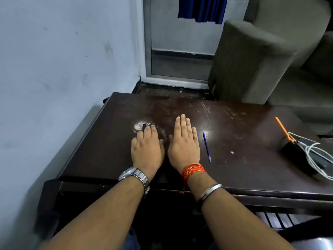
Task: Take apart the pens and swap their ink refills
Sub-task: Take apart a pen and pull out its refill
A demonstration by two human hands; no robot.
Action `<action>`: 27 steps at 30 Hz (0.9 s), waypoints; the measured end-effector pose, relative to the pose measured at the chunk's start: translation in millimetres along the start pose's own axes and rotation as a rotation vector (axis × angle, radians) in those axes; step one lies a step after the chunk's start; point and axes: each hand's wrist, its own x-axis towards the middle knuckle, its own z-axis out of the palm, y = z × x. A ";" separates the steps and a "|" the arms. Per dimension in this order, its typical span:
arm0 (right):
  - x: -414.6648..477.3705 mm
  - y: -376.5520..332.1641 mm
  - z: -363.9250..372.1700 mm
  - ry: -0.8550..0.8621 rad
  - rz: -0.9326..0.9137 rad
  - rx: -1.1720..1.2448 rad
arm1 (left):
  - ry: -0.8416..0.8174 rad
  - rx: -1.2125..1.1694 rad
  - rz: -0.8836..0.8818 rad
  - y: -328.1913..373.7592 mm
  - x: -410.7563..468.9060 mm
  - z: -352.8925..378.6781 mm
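Observation:
My left hand [146, 150] rests palm down on the dark table [234, 134], fingers curled over a black pen [144, 125]; only the pen's dark tip shows past my fingertips. Beside it my right hand [183, 143] lies flat with its fingers stretched out and nothing in it. A slim blue pen [206, 147] lies on the table just right of my right hand, not touching it. Farther right an orange pen [282, 129] lies slanted, its lower end against a black box.
A black box [297, 156] with a coiled white cable [313, 156] sits at the table's right edge. A grey sofa [252, 56] stands beyond the far right corner. The wall [54, 69] runs close along the table's left side.

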 end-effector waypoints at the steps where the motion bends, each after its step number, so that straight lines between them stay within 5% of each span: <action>1: 1.7 1.0 0.4 0.003 0.019 0.027 | -0.012 0.007 -0.019 -0.4 4.2 2.0; 13: 13.6 -4.3 -2.1 0.018 0.110 0.185 | -0.096 -0.087 -0.176 9.4 22.2 -0.2; 21: 17.6 -6.3 -15.0 0.057 0.358 0.782 | -0.021 -0.494 -0.058 15.0 13.7 -17.8; 27: 17.1 -8.5 -24.7 0.194 0.330 0.877 | -0.066 -0.638 0.025 11.2 10.6 -21.7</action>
